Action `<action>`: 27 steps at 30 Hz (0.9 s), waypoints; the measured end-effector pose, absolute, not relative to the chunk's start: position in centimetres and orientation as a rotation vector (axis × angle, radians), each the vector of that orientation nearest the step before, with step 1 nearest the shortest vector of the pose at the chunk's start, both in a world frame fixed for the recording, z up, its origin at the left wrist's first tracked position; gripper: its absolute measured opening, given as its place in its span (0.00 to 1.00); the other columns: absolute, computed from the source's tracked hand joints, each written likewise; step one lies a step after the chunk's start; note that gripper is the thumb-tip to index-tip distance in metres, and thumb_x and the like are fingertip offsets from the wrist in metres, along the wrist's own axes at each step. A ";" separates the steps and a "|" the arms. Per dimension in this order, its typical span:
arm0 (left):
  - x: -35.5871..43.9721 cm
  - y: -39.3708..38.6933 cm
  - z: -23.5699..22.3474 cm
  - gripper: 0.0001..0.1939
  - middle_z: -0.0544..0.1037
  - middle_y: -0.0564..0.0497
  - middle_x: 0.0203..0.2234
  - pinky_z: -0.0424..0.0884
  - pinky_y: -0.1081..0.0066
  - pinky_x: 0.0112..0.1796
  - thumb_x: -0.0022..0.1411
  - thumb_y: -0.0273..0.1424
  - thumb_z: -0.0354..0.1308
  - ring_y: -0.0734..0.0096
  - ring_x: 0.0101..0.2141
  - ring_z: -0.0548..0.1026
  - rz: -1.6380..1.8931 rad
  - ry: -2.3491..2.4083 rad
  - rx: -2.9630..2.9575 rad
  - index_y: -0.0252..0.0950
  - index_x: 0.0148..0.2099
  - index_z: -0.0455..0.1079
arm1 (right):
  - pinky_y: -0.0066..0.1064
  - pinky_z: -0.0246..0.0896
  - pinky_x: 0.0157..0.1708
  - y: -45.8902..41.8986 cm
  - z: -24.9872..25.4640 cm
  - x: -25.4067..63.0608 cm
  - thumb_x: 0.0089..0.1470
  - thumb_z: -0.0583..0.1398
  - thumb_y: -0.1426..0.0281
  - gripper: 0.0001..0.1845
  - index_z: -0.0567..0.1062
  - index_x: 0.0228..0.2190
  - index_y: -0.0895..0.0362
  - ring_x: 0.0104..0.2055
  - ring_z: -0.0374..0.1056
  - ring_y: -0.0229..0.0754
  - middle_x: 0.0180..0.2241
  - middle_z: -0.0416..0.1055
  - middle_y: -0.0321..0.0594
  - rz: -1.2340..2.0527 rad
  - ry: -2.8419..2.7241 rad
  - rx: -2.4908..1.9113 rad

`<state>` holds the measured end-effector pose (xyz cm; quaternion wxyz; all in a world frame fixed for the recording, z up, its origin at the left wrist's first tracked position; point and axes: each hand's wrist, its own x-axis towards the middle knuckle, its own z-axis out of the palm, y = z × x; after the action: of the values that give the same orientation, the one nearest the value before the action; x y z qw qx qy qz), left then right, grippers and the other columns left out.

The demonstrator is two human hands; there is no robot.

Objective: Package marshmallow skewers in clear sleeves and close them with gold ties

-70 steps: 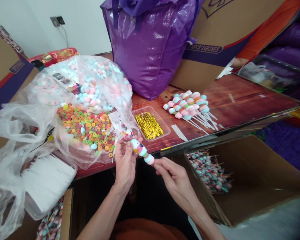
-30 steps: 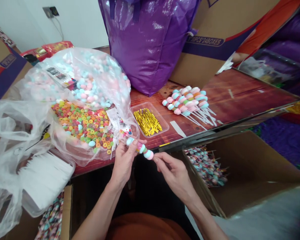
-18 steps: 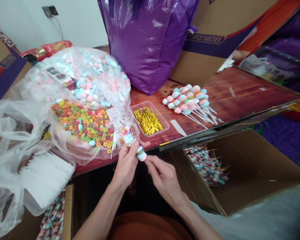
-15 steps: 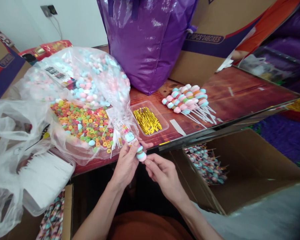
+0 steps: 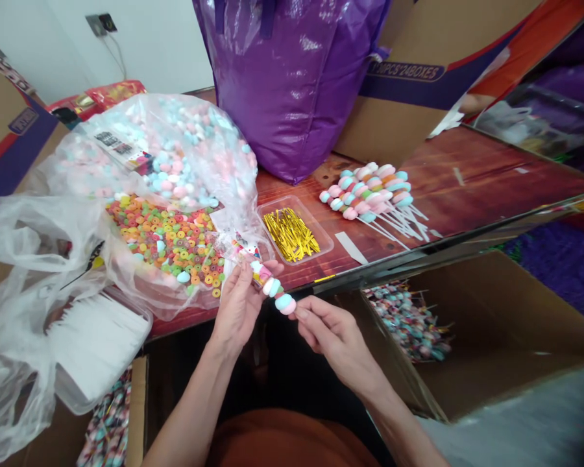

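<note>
Between my hands, a marshmallow skewer (image 5: 285, 303) of pink, blue and white pieces with gummy rings slants down to the right. Its upper end is inside a clear printed plastic sleeve (image 5: 259, 271). My left hand (image 5: 236, 301) is closed around that sleeve, thumb on top. At the lower end, my right hand (image 5: 331, 331) pinches the skewer just below the last pink marshmallow; the stick itself is mostly hidden by the fingers. Just beyond my left hand lies a shallow clear tray (image 5: 325, 241) of gold twist ties (image 5: 292, 233).
A big bag of marshmallows (image 5: 199, 146) and gummy rings (image 5: 170, 243) lies left, near a tub of white sticks (image 5: 97, 347). Finished skewers (image 5: 370, 191) are piled right. A purple bag (image 5: 296, 91) stands behind. An open carton (image 5: 506, 337) holds wrapped skewers (image 5: 409, 318).
My left hand has shifted up and left along the sleeve, and my right hand slightly right. More marshmallows show between the hands. The view has shifted slightly.
</note>
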<state>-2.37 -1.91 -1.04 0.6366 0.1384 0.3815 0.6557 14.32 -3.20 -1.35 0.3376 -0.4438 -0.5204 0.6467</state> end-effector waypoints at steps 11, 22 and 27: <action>-2.1 -2.2 -1.2 0.13 0.84 0.44 0.36 0.74 0.60 0.48 0.61 0.40 0.65 0.52 0.48 0.80 1.456 0.889 0.366 0.34 0.38 0.75 | 0.23 0.34 0.15 -2.5 -2.4 13.8 0.57 0.62 0.54 0.18 0.72 0.29 0.58 0.15 0.41 0.27 0.15 0.54 0.25 1.902 -1.083 -1.086; -1.4 -2.2 -1.1 0.13 0.81 0.42 0.48 0.67 0.57 0.56 0.63 0.36 0.65 0.52 0.58 0.73 1.549 0.821 0.279 0.37 0.47 0.74 | 0.27 0.52 0.23 -4.4 -2.1 12.8 0.67 0.52 0.67 0.11 0.71 0.33 0.55 0.19 0.55 0.33 0.18 0.57 0.28 1.137 -1.762 -1.228; -1.6 -2.4 -1.3 0.13 0.82 0.43 0.44 0.68 0.55 0.56 0.63 0.39 0.64 0.51 0.56 0.75 1.490 0.822 0.349 0.35 0.43 0.76 | 0.27 0.56 0.26 -3.8 -3.2 12.5 0.67 0.51 0.71 0.11 0.72 0.35 0.54 0.21 0.59 0.34 0.22 0.65 0.33 0.795 -1.909 -1.136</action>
<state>-1.56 -2.42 -1.32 0.6462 0.1533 0.3611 0.6547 12.53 -3.80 -3.18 0.3810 -0.4452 -0.7480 0.3116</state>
